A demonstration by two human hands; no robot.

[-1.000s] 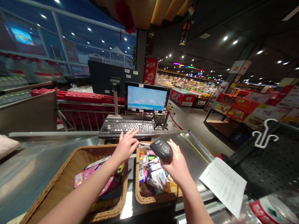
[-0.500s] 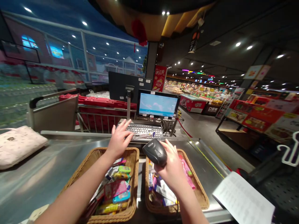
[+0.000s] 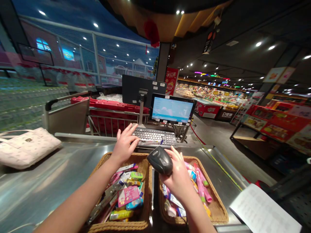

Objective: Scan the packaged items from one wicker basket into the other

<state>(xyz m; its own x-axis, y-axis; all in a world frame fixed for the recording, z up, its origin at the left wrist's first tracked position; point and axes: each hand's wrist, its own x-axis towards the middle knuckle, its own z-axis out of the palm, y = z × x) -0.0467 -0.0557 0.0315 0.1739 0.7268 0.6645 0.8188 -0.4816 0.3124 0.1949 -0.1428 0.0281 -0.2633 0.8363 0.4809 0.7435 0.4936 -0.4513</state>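
Observation:
My right hand (image 3: pixel 178 174) is wrapped round a black handheld barcode scanner (image 3: pixel 160 160), above the right wicker basket (image 3: pixel 220 197). My left hand (image 3: pixel 125 142) has its fingers spread over the left end of a black keyboard (image 3: pixel 165 134). A slim clear-wrapped packet (image 3: pixel 152 142) with a dark blue end lies along the keyboard's near edge, close to my left thumb; I cannot tell whether they touch. Under my left forearm, the left wicker basket (image 3: pixel 147 194) holds several small colourful packages, including a pink card pack (image 3: pixel 128 195). Pink tube-like items (image 3: pixel 200 184) lie in the right basket.
A lit monitor (image 3: pixel 172 109) stands behind the keyboard, next to a second screen seen from its back (image 3: pixel 133 90). On the metal counter (image 3: pixel 73 161), a pale handbag (image 3: pixel 29 149) sits at left and white paper sheets (image 3: pixel 262 207) lie at right. Shopping carts stand beyond.
The view has turned slightly left, so the counter, baskets and screens sit further right. My hands keep nearly the same pose, the scanner still in my right hand.

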